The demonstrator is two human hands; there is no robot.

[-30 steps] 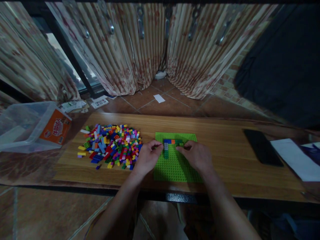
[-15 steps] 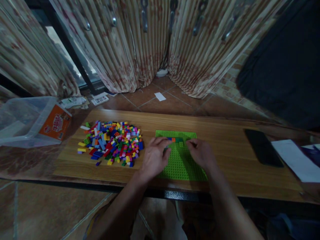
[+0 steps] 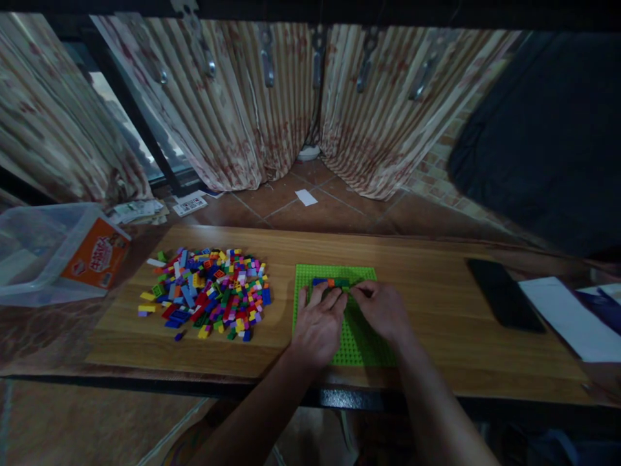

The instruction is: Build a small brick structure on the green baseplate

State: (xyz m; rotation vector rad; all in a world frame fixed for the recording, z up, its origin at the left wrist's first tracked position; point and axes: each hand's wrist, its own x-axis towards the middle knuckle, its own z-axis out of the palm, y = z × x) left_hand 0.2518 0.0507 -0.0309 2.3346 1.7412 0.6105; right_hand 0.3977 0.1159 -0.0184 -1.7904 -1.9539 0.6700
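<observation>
A bright green studded baseplate lies on the wooden tabletop, carrying a short row of toy bricks near its far edge. Blue brick, orange brick and dark green brick show in that row. My left hand rests over the plate, fingers stretched forward and slightly apart, with their tips at the near side of the row. At the row's right end, my right hand has its thumb and forefinger pinched together. Whatever sits in that pinch is too small and hidden to make out.
A heap of mixed coloured bricks covers the table's left part. Beyond it stands a clear plastic bin with an orange label. To the right lie a black flat tablet-like object and white paper.
My left hand has shifted right along the row, its fingers now reaching over the plate toward the green brick. My right hand stays pinched at the row's right end. The camera view tilted up slightly.
</observation>
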